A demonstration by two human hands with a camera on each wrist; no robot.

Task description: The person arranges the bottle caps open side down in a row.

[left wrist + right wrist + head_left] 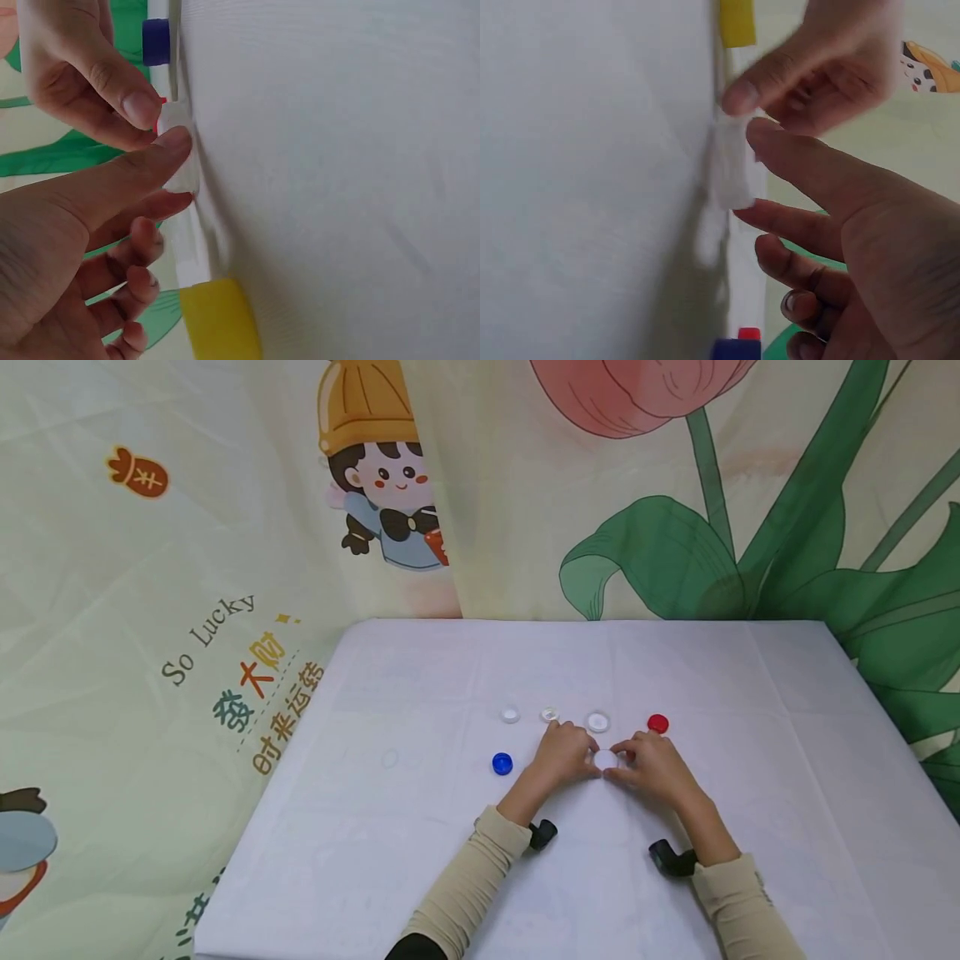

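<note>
A round white bottle cap [606, 759] sits between both hands over the white table. My left hand [567, 755] pinches it from the left with thumb and index finger. From the other side my right hand [651, 766] pinches it the same way. Up close in the left wrist view, the left thumb lies across the white cap [178, 154], the other fingers loosely bent. The right wrist view shows the white cap [733, 166] between the right thumb and index finger. Whether it touches the cloth, I cannot tell.
A blue cap [502, 764] lies left of the hands, a red cap [657, 723] beyond the right one. White caps [510, 715], [597, 722] and a smaller white ring-like piece [550, 714] form a row behind. The left wrist view shows a yellow piece [220, 321].
</note>
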